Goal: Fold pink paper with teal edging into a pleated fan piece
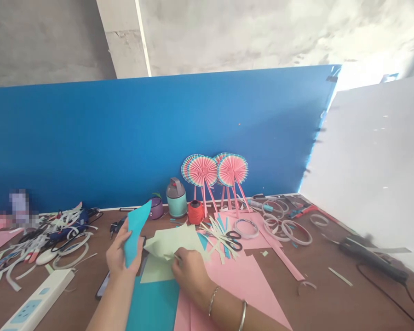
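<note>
Paper (179,238), pale green, partly hidden by curled right hand (192,271)

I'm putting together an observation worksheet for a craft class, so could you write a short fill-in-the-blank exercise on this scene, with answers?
1. The blue paper is held up in the person's ____ hand.
2. The right hand touches paper of a pale ____ colour.
3. The round pleated fans stand in front of a ____ panel.
4. The scissors have ____ handles.

Missing words: left; green; blue; black.
</note>
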Demonstrator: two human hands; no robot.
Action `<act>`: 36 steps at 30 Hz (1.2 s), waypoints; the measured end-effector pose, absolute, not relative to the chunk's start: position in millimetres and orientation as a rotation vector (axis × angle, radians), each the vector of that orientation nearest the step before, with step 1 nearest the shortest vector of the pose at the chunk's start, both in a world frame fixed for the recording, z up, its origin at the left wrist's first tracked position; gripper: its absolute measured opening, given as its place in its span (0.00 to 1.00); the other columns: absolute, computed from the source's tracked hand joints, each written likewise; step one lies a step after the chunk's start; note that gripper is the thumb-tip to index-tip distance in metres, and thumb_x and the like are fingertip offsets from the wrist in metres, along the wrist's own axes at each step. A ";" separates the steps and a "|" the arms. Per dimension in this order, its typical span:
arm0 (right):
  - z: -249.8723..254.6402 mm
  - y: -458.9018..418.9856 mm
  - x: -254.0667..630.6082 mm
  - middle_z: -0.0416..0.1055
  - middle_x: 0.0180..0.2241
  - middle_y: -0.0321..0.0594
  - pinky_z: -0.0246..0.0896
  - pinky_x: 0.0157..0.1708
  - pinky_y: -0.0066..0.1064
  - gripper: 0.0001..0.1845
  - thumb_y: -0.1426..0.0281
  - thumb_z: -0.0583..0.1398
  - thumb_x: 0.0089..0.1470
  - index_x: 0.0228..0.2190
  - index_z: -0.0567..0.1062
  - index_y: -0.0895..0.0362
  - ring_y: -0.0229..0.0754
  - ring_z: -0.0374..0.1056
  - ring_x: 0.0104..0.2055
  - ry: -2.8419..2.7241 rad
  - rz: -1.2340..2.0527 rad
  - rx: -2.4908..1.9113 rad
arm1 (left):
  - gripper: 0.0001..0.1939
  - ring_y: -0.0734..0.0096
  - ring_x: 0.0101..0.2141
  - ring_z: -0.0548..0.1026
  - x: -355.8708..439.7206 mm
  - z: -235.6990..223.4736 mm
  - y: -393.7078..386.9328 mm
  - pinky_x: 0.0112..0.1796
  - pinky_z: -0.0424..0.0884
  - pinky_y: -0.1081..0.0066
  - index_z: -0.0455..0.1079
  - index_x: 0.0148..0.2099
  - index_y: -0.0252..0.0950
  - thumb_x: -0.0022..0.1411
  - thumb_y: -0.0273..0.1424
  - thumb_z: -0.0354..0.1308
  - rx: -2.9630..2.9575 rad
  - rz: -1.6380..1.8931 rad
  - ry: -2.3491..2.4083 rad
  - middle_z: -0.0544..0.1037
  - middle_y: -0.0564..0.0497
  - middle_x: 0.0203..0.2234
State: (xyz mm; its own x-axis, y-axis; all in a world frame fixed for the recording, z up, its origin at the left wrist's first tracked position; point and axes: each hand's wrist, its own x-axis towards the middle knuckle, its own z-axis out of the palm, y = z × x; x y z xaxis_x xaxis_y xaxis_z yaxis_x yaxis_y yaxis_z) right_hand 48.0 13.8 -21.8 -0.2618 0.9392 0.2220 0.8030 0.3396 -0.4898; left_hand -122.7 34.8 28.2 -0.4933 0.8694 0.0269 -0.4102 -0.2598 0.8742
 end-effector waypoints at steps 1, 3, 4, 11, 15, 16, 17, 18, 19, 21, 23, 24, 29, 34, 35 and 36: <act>-23.8 14.6 49.5 0.71 0.21 0.37 0.43 0.21 0.26 0.10 0.79 0.51 0.48 0.23 0.70 0.58 0.36 0.64 0.23 -1.983 0.492 -1.513 | 0.25 0.78 0.12 0.61 -125.6 26.9 35.5 0.15 0.60 0.76 0.69 0.51 0.39 0.48 0.29 0.55 0.676 1.874 1.167 0.67 0.57 0.15; -27.3 17.1 51.2 0.67 0.19 0.34 0.44 0.22 0.25 0.09 0.78 0.51 0.47 0.21 0.68 0.58 0.35 0.60 0.23 -1.731 0.667 -1.455 | 0.24 0.78 0.11 0.57 -131.0 24.5 37.4 0.14 0.55 0.75 0.69 0.50 0.37 0.48 0.28 0.54 0.692 1.853 1.404 0.64 0.58 0.14; -29.0 18.8 51.6 0.65 0.19 0.33 0.45 0.22 0.25 0.09 0.77 0.51 0.47 0.20 0.67 0.58 0.35 0.59 0.23 -1.633 0.728 -1.424 | 0.24 0.77 0.11 0.56 -133.7 23.6 38.6 0.13 0.53 0.74 0.69 0.50 0.36 0.48 0.28 0.54 0.683 1.838 1.493 0.64 0.58 0.13; -35.9 27.9 55.4 0.64 0.23 0.33 0.50 0.23 0.25 0.05 0.73 0.51 0.48 0.24 0.64 0.57 0.37 0.59 0.26 -1.285 0.845 -1.295 | 0.19 0.64 0.20 0.69 -147.4 22.5 46.1 0.20 0.60 0.70 0.74 0.42 0.38 0.44 0.29 0.59 0.977 1.379 1.896 0.75 0.48 0.24; -30.9 23.8 55.8 0.65 0.23 0.34 0.52 0.23 0.26 0.05 0.73 0.51 0.50 0.25 0.64 0.56 0.37 0.60 0.26 -1.338 0.846 -1.313 | 0.13 0.66 0.17 0.68 -134.0 14.2 43.7 0.17 0.59 0.72 0.75 0.31 0.38 0.37 0.24 0.61 1.117 1.154 1.773 0.73 0.52 0.18; -28.6 21.6 55.6 0.65 0.23 0.34 0.52 0.23 0.26 0.05 0.73 0.51 0.50 0.25 0.65 0.56 0.37 0.60 0.25 -1.370 0.854 -1.325 | 0.15 0.68 0.15 0.66 -128.6 11.0 42.6 0.17 0.58 0.74 0.75 0.34 0.39 0.38 0.24 0.61 1.163 1.103 1.711 0.70 0.55 0.14; -26.0 19.2 55.4 0.66 0.23 0.33 0.53 0.24 0.26 0.04 0.73 0.52 0.50 0.25 0.66 0.56 0.37 0.61 0.25 -1.409 0.862 -1.337 | 0.18 0.70 0.14 0.65 -123.4 7.9 42.0 0.16 0.57 0.75 0.74 0.39 0.39 0.40 0.26 0.61 1.231 1.008 1.604 0.66 0.58 0.12; -23.1 16.4 55.4 0.67 0.23 0.34 0.54 0.24 0.26 0.03 0.72 0.53 0.49 0.26 0.67 0.56 0.38 0.62 0.26 -1.451 0.867 -1.349 | 0.20 0.69 0.14 0.64 -119.3 5.2 41.8 0.15 0.56 0.75 0.73 0.41 0.40 0.41 0.28 0.61 1.252 0.940 1.557 0.64 0.60 0.11; -20.1 13.6 55.6 0.68 0.24 0.34 0.55 0.26 0.27 0.03 0.72 0.55 0.49 0.28 0.69 0.56 0.38 0.63 0.27 -1.491 0.867 -1.361 | 0.21 0.67 0.15 0.66 -116.7 3.1 42.3 0.16 0.58 0.75 0.72 0.43 0.40 0.42 0.29 0.61 1.269 0.912 1.534 0.66 0.59 0.11; -13.4 8.3 56.2 0.72 0.29 0.37 0.59 0.32 0.28 0.06 0.68 0.59 0.48 0.30 0.72 0.56 0.41 0.67 0.32 -1.555 0.831 -1.372 | 0.19 0.60 0.22 0.73 -117.6 1.6 45.0 0.21 0.65 0.70 0.72 0.42 0.40 0.43 0.30 0.59 1.323 0.982 1.568 0.74 0.53 0.17; -5.5 5.3 57.2 0.74 0.34 0.39 0.60 0.40 0.30 0.07 0.66 0.60 0.49 0.31 0.74 0.56 0.43 0.68 0.39 -1.585 0.778 -1.340 | 0.16 0.50 0.38 0.75 -125.1 3.5 48.9 0.34 0.70 0.65 0.73 0.36 0.41 0.40 0.28 0.58 1.424 1.108 1.671 0.79 0.48 0.26; -0.7 5.3 58.4 0.74 0.35 0.39 0.59 0.43 0.30 0.06 0.66 0.59 0.50 0.30 0.75 0.55 0.43 0.68 0.42 -1.589 0.756 -1.332 | 0.15 0.46 0.43 0.74 -130.0 5.4 50.7 0.39 0.69 0.62 0.73 0.35 0.41 0.40 0.28 0.57 1.465 1.133 1.762 0.79 0.46 0.29; 33.9 19.5 86.0 0.76 0.32 0.37 0.60 0.38 0.28 0.10 0.69 0.55 0.54 0.32 0.77 0.55 0.39 0.69 0.33 -1.590 0.682 -1.388 | 0.18 0.45 0.42 0.73 -142.2 20.1 48.7 0.39 0.68 0.53 0.64 0.49 0.46 0.56 0.34 0.45 1.465 1.025 2.319 0.78 0.50 0.43; 57.5 39.6 163.8 0.77 0.31 0.33 0.59 0.30 0.23 0.13 0.73 0.53 0.54 0.33 0.78 0.52 0.37 0.70 0.32 -1.816 0.342 -1.706 | 0.20 0.48 0.38 0.76 -123.0 24.0 45.8 0.39 0.69 0.55 0.69 0.48 0.43 0.57 0.41 0.45 1.651 0.968 2.235 0.78 0.45 0.43; 56.9 42.0 182.8 0.77 0.31 0.35 0.58 0.30 0.25 0.13 0.74 0.53 0.53 0.32 0.78 0.53 0.38 0.70 0.32 -1.798 0.277 -1.799 | 0.20 0.46 0.36 0.76 -117.1 19.2 46.8 0.39 0.69 0.54 0.72 0.45 0.42 0.55 0.43 0.47 1.696 0.858 2.175 0.79 0.44 0.39; 54.8 43.4 202.0 0.76 0.30 0.39 0.58 0.32 0.27 0.14 0.76 0.53 0.52 0.30 0.78 0.54 0.41 0.70 0.33 -1.761 0.191 -1.908 | 0.20 0.46 0.39 0.76 -110.6 12.1 47.6 0.42 0.69 0.54 0.74 0.42 0.43 0.54 0.44 0.49 1.776 0.818 2.089 0.79 0.44 0.40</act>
State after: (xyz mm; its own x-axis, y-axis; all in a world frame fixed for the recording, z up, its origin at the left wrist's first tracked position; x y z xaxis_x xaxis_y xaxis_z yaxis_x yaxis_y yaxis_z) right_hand 202.0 43.4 54.8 0.1394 0.9589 0.2470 0.8838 -0.0080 -0.4679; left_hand -110.6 47.6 12.1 -0.2056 0.9677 0.1460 0.8094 0.0842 0.5812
